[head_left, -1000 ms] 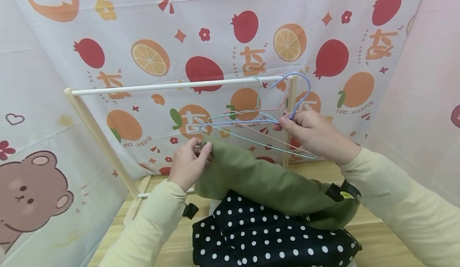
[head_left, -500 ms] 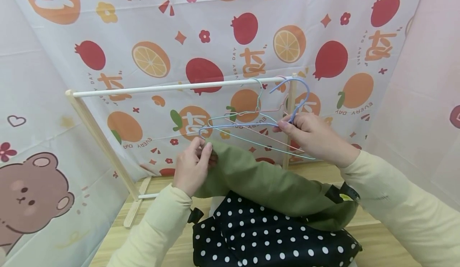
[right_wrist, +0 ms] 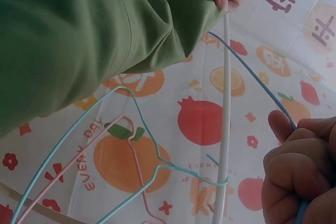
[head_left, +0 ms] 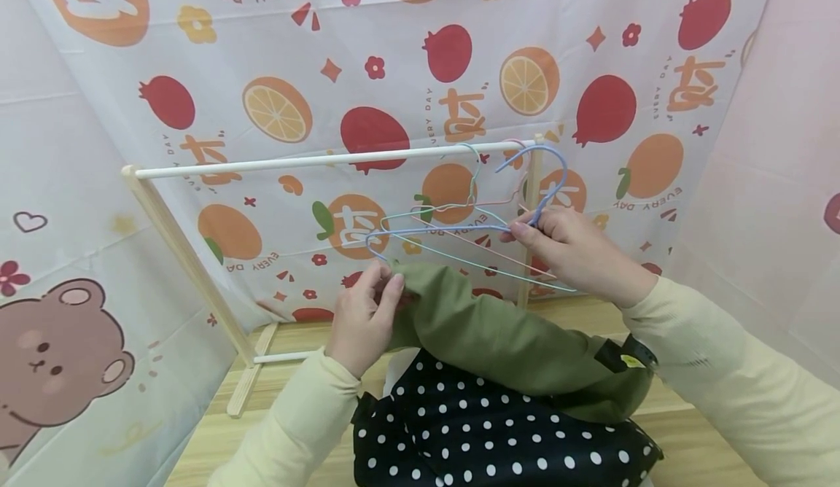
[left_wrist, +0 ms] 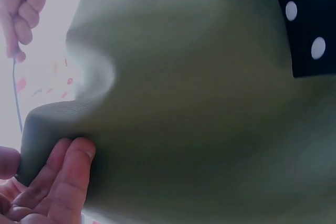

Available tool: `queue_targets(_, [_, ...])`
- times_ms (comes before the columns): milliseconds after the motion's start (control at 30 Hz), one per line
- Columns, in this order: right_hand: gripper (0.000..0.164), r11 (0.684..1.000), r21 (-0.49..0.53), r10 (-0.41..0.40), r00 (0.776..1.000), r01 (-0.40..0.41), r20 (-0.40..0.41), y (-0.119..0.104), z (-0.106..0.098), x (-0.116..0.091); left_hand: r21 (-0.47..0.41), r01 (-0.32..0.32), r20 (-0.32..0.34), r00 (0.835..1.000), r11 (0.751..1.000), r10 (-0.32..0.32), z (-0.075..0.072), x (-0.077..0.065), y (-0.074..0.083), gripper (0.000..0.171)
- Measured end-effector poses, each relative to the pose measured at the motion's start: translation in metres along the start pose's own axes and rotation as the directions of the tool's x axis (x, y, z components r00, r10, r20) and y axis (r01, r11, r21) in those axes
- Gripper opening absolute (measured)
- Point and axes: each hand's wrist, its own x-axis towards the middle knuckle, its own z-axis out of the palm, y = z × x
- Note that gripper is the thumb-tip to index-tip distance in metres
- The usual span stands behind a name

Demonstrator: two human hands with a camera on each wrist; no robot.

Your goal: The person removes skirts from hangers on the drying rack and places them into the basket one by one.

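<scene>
My right hand [head_left: 580, 250] grips a blue wire hanger [head_left: 440, 230] just below its hook, with the hook pointing up. My left hand [head_left: 367, 316] pinches the edge of an olive-green garment [head_left: 499, 334] between thumb and fingers. The hanger's left end curves down to the garment's edge beside the left fingertips. In the left wrist view the fingers [left_wrist: 68, 182] lie flat against the green cloth, thumb at its edge. Seen from the right wrist, the blue wire runs from the fist [right_wrist: 302, 171] to the garment's corner. The garment's far end drapes under the right forearm.
Behind the hands stands a rack with a white rod [head_left: 295, 160] and wooden posts. A mint hanger [head_left: 474, 173] and a pink hanger [head_left: 518, 188] hang at its right end. Black polka-dot fabric [head_left: 472, 436] lies in front on the wooden table [head_left: 315, 429].
My left hand has moved right and slightly down, carrying the garment's edge, which now bunches more. The right hand and the blue hanger have dropped a little and otherwise stay in place.
</scene>
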Motion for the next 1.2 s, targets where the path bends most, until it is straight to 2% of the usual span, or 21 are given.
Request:
queue_targets(167, [0.028,1.0,-0.009,-0.001,1.0,0.001,0.001,0.0,0.0,-0.001,-0.014,-0.091,0.004,0.996,0.996,0.091,0.004,-0.006,0.007,0.013])
queue_targets(300, [0.039,1.0,-0.016,0.008,1.0,-0.008,0.015,-0.001,0.002,-0.002,-0.046,-0.184,0.008,0.983,0.982,0.184,0.009,-0.011,0.015,0.012])
queue_targets(400, [0.047,1.0,-0.014,0.017,1.0,-0.016,0.017,0.0,0.003,-0.002,-0.066,-0.252,-0.001,0.968,0.966,0.252,0.012,-0.015,0.023,0.014])
queue_targets(633, [0.047,1.0,-0.003,0.002,1.0,-0.002,0.02,0.003,0.006,-0.002,-0.108,-0.36,-0.031,0.933,0.927,0.359,0.016,-0.023,0.034,0.017])
queue_targets(900, [0.038,1.0,-0.002,-0.005,1.0,0.005,0.006,0.009,0.01,0.0,-0.201,-0.429,0.008,0.898,0.881,0.439,0.018,-0.033,0.042,0.018])
queue_targets(1133, [0.044,0.999,-0.033,-0.015,1.0,0.015,-0.008,0.015,0.015,0.002,-0.257,-0.507,0.015,0.849,0.823,0.528,0.019,-0.038,0.053,0.016])
queue_targets(1200, [0.038,0.999,-0.033,-0.014,1.0,0.013,-0.012,0.016,0.014,0.002,-0.271,-0.528,0.023,0.833,0.805,0.553,0.019,-0.039,0.055,0.017])
